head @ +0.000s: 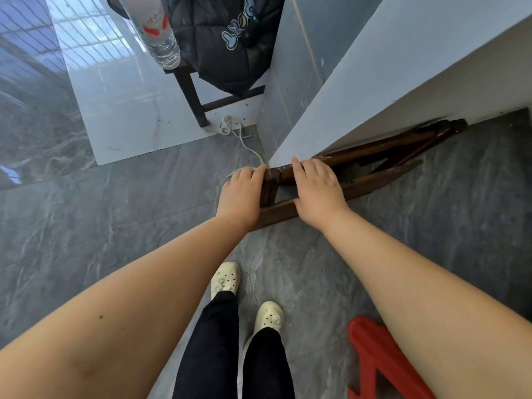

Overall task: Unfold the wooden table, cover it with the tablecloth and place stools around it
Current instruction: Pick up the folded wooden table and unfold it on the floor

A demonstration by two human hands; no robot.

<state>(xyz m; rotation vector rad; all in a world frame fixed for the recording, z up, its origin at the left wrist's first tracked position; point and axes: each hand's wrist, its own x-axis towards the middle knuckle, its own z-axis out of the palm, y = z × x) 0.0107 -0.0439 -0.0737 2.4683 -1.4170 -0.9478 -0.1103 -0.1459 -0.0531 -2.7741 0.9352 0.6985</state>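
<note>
The folded dark wooden table (383, 165) stands on edge against the white wall, seen from above. My left hand (240, 194) grips its near end, fingers curled over the top corner. My right hand (316, 188) grips the upper rail just to the right, fingers wrapped over the far side. A red plastic stool (377, 364) stands on the floor at the lower right, partly hidden by my right forearm. No tablecloth is in view.
The white wall corner (331, 105) juts out above the table. A dark wooden chair (195, 102) behind it carries a black jacket (227, 38) and a water bottle (161, 36). A white cable (244, 142) lies on the grey tiles near my left hand. My feet in white clogs stand below.
</note>
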